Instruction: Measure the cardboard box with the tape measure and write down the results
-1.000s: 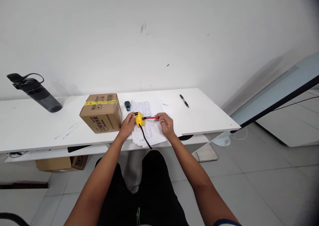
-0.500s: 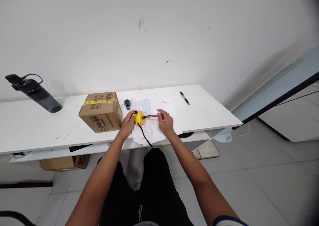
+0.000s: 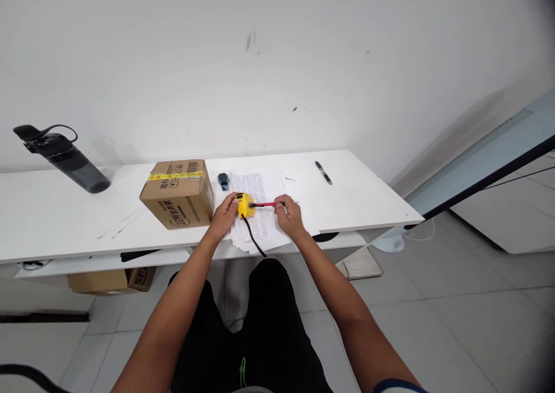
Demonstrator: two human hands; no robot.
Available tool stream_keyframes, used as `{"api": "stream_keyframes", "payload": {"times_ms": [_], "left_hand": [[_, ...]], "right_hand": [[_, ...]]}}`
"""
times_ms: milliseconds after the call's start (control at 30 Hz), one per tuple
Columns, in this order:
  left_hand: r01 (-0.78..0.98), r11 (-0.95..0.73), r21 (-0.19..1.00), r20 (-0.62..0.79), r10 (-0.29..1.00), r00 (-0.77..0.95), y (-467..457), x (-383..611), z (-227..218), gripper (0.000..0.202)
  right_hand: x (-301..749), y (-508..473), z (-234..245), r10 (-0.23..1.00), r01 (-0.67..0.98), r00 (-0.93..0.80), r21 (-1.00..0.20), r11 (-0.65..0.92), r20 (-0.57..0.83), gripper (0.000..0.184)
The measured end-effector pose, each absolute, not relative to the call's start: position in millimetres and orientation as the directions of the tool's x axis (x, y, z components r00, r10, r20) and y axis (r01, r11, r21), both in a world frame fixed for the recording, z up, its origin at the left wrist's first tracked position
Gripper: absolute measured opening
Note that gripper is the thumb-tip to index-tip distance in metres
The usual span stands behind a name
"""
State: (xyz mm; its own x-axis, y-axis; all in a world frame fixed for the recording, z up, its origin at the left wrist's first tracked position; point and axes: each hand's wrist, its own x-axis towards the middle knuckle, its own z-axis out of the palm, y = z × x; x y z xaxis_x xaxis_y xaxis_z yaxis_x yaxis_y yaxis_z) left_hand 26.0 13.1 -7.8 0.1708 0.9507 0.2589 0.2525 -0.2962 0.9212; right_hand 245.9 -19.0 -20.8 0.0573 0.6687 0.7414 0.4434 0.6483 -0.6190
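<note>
Tape measure [image 3: 245, 205], yellow: gripped by left hand [image 3: 224, 215]. Red blade [image 3: 264, 204] pinched by right hand [image 3: 289, 216], over papers [image 3: 260, 225] on table [image 3: 65, 219].

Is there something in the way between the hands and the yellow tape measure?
Nothing visible. The left hand holds the yellow tape measure, and the right hand pinches its red blade, drawn out rightward above the papers. The cardboard box stands apart at the left.
</note>
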Motion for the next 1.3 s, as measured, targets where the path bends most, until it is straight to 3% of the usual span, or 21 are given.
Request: {"api": "stream_keyframes", "payload": {"times_ms": [467,967,1300], "left_hand": [[0.215,-0.322,0.922,0.272,0.934,0.233,14.7,26.1,-12.4,0.048],[0.213,-0.309,0.927,0.260,0.938,0.230,13.3,26.8,-12.4,0.049],[0.199,-0.286,0.937,0.252,0.951,0.178,19.5,27.2,-20.2,0.046]], "right_hand": [[245.8,-19.6,-20.5,0.783,0.322,0.155,-0.780,0.536,0.602,0.010],[247.5,-19.8,-19.4,0.812,0.305,0.124,-0.801,0.515,0.570,0.012],[243.1,-18.4,-19.3,0.810,0.264,0.218,-0.832,0.488,0.544,0.009]]}}
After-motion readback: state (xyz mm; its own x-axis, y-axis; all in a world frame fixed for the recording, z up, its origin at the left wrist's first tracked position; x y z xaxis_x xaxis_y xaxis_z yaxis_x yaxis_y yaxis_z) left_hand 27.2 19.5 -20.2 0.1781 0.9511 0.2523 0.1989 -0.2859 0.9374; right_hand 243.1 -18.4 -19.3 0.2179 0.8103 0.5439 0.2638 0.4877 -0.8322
